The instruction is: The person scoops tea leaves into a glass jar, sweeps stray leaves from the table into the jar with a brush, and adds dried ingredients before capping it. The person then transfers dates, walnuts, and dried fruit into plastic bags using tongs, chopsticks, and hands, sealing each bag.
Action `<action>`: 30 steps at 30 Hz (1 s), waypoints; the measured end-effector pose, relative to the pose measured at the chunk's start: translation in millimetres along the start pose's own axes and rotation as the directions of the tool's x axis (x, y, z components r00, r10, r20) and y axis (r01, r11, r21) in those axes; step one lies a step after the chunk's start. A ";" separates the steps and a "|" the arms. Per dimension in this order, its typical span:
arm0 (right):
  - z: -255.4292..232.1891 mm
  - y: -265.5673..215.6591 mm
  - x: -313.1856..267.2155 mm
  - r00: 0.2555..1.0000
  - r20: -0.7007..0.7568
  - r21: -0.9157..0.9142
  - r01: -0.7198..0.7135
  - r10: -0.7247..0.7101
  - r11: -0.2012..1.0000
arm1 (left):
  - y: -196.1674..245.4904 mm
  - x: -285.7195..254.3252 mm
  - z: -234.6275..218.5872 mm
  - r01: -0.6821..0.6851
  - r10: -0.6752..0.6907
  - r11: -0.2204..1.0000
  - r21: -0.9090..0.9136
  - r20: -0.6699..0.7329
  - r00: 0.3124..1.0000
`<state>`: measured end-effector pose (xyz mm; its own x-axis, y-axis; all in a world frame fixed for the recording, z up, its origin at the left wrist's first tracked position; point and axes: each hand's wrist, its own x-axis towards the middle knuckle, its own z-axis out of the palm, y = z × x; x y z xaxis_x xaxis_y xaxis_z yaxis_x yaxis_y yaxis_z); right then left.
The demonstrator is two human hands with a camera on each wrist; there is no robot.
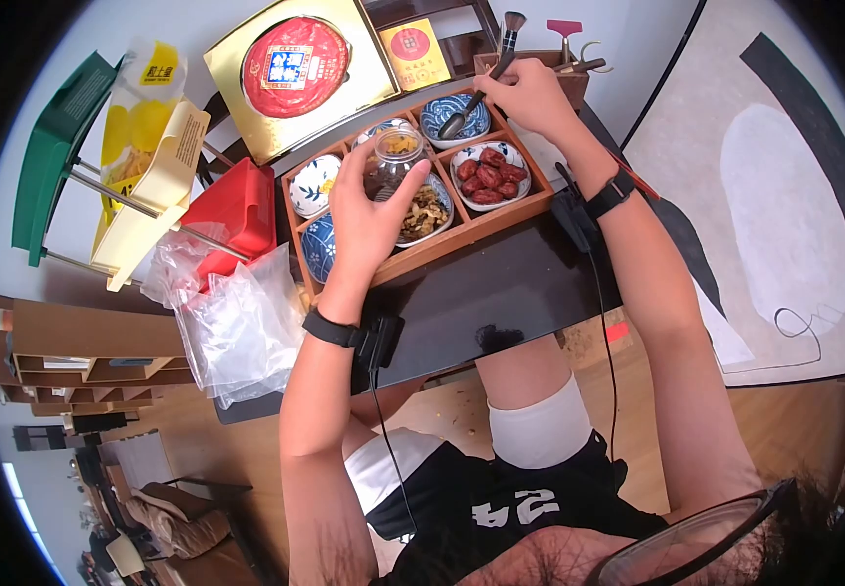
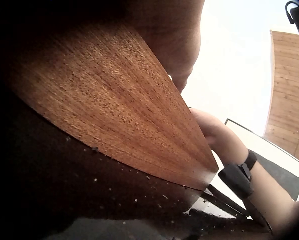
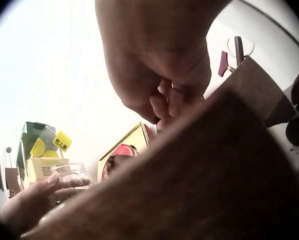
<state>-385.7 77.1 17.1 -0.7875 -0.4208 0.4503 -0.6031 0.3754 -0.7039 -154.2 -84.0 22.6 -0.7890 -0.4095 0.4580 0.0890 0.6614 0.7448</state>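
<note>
My left hand (image 1: 369, 210) grips a clear glass jar (image 1: 403, 168) over the wooden compartment tray (image 1: 491, 227), its mouth uncovered. In the right wrist view the same jar (image 3: 72, 172) shows in the left fingers. At the tray's far right my right hand (image 1: 532, 96) holds a dark spoon (image 1: 456, 123) by its handle. The spoon's head is low over a blue-patterned bowl (image 1: 477, 123). Nearer me stand a bowl of red dates (image 1: 489, 178) and a bowl of walnuts (image 1: 426, 217), partly hidden by the left hand. The tray wall (image 2: 124, 100) fills much of the left wrist view.
A white flowered bowl (image 1: 314, 186) and a blue bowl (image 1: 318, 249) sit on the tray's left. Clear plastic bags (image 1: 242, 322) and a red bin (image 1: 247, 220) lie left of it. Behind stands a gold box (image 1: 364, 73); a brush and tools stand in a holder (image 1: 571, 86).
</note>
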 end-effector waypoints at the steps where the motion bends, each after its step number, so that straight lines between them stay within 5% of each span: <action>1: -1.2 -0.5 -0.4 1.000 0.000 0.000 0.000 0.000 1.000 | -0.5 0.1 0.1 0.005 -0.005 1.000 0.002 0.004 1.000; 6: -6.5 -9.5 -4.2 0.949 0.196 0.251 -0.293 0.248 0.923 | -6.4 0.6 1.8 -0.050 0.051 0.999 0.016 -0.022 0.998; 9: -11.4 -13.7 -7.0 0.940 0.222 0.410 -0.330 0.258 0.850 | -5.4 0.2 1.8 -0.050 0.051 0.998 0.028 -0.024 0.998; 18: -16.8 -30.6 -7.0 0.964 0.230 0.667 -0.254 0.130 0.701 | -7.0 0.8 1.4 -0.054 0.054 0.998 0.027 -0.018 0.998; 24: -19.9 -50.7 -16.3 0.963 0.262 0.657 -0.135 -0.057 0.742 | -6.3 0.5 1.1 -0.039 0.039 0.999 0.034 -0.012 0.999; 30: -19.4 -43.1 -13.6 0.991 0.133 0.680 -0.079 -0.017 0.729 | -5.0 0.7 1.2 -0.046 0.046 0.999 0.014 -0.015 0.999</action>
<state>-351.5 82.7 52.0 -0.7529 -0.5337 0.3852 -0.2910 -0.2550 -0.9221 -156.0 -86.8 18.6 -0.7749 -0.3878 0.4992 0.1167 0.6884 0.7159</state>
